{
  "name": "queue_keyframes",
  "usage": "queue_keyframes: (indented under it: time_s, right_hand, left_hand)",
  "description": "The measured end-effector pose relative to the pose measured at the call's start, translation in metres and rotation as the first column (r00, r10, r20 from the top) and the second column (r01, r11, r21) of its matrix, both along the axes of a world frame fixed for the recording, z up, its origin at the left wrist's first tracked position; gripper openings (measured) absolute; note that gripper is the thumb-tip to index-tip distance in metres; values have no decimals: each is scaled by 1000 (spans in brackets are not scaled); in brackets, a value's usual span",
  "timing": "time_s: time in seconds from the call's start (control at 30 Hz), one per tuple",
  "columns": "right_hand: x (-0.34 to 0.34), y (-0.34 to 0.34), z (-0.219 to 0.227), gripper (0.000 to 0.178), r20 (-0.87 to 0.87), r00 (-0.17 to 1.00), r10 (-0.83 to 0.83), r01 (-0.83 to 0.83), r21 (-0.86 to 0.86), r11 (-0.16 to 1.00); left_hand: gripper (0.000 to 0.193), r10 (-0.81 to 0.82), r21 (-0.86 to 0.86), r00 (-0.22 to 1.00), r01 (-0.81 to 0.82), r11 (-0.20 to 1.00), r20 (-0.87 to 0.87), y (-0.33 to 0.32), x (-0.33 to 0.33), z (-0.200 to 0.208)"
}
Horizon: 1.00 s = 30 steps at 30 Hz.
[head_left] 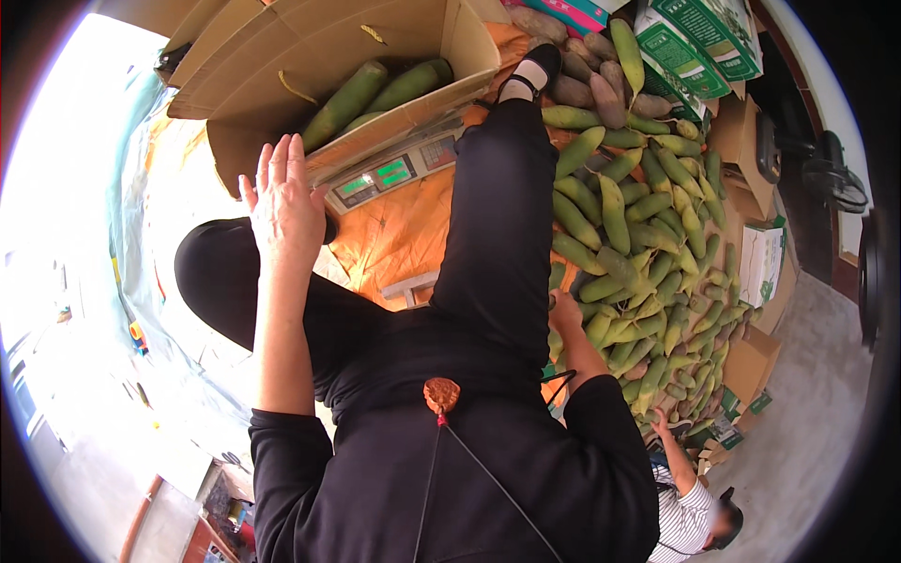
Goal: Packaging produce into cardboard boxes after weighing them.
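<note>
My left hand (284, 208) is stretched out flat, its fingertips at the near side of an open cardboard box (251, 70). Inside that box lie several long green radishes (343, 105). The box sits at a digital scale (380, 180) with a lit green display. Down beside my right thigh, my right hand (567, 315) is curled at the edge of a large heap of green radishes (648, 225). Its fingers are partly hidden, and what they hold, if anything, I cannot make out.
Reddish-brown, elongated roots (608, 98) lie at the heap's far end. Green-and-white cartons (699, 42) stand at the far right. An orange sheet (385, 239) covers the floor under the scale. At lower right, another person in a striped shirt (683, 516) reaches toward the heap.
</note>
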State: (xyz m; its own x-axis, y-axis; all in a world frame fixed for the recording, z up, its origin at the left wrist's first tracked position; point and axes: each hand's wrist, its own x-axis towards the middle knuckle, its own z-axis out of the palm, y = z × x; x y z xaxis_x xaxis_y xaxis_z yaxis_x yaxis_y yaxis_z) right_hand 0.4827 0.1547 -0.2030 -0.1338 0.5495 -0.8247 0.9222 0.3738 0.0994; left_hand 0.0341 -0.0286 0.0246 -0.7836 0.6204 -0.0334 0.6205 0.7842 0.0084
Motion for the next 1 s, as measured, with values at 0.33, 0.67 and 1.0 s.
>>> queue_keyframes:
  time_s: [0.33, 0.67, 1.0]
  right_hand:
    - [61, 36, 45, 61, -537, 796, -279, 419, 155, 895]
    - [-123, 118, 249, 55, -995, 40, 89, 576, 95, 812]
    - [-287, 110, 333, 48, -769, -640, -16, 202, -188, 961]
  left_hand:
    - [71, 21, 13, 1000, -21, 1000, 5, 2, 4, -5]
    - [71, 25, 2, 999, -25, 1000, 42, 0, 4, -3]
    - [70, 24, 4, 998, -24, 1000, 53, 0, 5, -3]
